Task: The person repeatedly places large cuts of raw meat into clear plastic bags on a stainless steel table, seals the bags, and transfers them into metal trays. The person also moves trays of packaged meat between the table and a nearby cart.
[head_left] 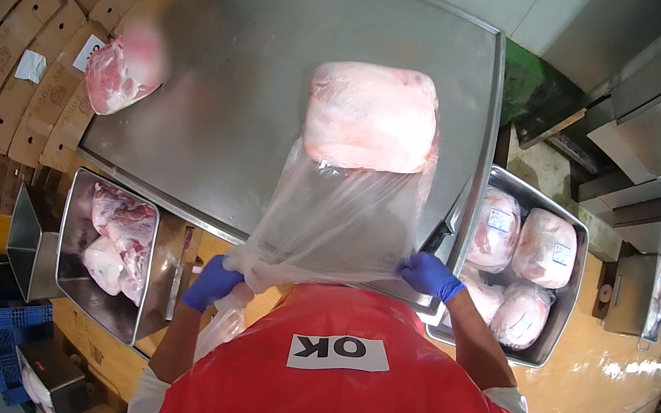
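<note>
Item one: a block of meat (pixel 373 115). We find it on the steel table (pixel 245 41), right of the middle, between the far edge and the near edge and well apart from both. It is roughly rectangular with rounded corners, pale pink to cream, smooth and slightly glossy on top, with pinker patches along its sides and at the lower left corner.

Item two: a clear bag (pixel 347 214), thin, wrinkled and see-through. We see it run from the block's near side to the table's near edge, pulled into long folds; how far it covers the block we cannot tell.

Item three: two hands in blue gloves. We record the left hand (pixel 213 283) with fingers closed around bunched film just past the near edge, and the right hand (pixel 429 277) with fingers pinching the bag's other side by the near right corner.

Also listed: a knife (pixel 437 238) with a black handle, at the right edge near the right hand; a smaller cut of meat (pixel 119 76), red and white, at the left edge; a tray (pixel 564 323) of bagged meat beyond the right edge.
</note>
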A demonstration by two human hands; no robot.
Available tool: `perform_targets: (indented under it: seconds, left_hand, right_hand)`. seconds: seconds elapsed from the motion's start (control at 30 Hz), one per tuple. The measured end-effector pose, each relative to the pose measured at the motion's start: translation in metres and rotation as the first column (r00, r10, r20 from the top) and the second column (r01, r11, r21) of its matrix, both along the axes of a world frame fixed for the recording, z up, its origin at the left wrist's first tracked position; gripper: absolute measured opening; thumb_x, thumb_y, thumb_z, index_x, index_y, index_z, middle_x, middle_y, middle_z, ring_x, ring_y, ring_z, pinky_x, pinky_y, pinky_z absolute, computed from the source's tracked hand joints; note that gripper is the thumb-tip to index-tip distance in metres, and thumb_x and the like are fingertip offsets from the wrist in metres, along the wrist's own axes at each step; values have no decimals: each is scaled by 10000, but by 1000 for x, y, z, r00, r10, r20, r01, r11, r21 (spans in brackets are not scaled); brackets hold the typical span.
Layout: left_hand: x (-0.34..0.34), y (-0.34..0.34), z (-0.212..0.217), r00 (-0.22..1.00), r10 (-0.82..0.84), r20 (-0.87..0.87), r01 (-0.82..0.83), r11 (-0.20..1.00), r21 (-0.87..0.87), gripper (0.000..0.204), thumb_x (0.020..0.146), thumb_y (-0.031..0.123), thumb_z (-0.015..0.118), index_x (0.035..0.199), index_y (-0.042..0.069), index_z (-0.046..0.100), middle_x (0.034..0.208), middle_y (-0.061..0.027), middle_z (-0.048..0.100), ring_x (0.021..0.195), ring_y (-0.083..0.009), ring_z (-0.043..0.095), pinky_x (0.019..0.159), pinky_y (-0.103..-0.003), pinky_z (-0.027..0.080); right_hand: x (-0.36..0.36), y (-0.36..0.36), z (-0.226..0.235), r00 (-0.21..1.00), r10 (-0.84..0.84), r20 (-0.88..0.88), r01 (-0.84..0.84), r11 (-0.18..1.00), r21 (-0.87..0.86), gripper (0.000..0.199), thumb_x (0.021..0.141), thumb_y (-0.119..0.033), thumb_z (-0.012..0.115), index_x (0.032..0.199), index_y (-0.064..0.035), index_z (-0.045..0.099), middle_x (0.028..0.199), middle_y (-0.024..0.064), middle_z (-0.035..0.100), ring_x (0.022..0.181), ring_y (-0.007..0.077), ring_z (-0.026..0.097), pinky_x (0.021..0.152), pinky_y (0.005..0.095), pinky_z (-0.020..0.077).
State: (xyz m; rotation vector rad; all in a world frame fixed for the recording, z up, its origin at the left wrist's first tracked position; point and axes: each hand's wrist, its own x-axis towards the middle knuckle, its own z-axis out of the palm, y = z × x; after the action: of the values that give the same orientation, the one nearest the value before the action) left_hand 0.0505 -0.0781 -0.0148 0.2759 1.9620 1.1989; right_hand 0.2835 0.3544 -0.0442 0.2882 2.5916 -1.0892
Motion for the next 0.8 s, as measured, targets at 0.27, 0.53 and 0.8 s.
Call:
perform_targets:
  seconds: [0.27,0.53,0.8]
  left_hand:
    - [-36,78,83,377,-234,-896,38,971,-238,732,673,154,770,1352,51,515,1362,-154,552,1272,-340,509,1021,-421,442]
    - [-120,165,-125,858,128,-497,26,957,291,672,765,135,761,1363,14,479,1271,-130,577,1201,-257,547,1016,-394,454]
    - [-130,234,-121,890,356,286,-438,843,313,401,826,113,721,1204,27,616,1065,-86,680,935,-209,684,801,-343,569]
  right_hand:
    - [-67,100,30,850,-518,97,500,733,-461,625,856,-549,714,1115,20,694,925,94,701,824,168,648,779,314,522]
    - [-150,137,-66,479,-848,227,791,305,-531,695,853,-454,715,1378,-39,523,1153,109,642,985,211,601,835,366,489]
    - [-193,132,-125,312,-847,430,716,-87,-692,315,905,-314,640,982,-16,706,875,87,676,756,215,635,683,356,522]
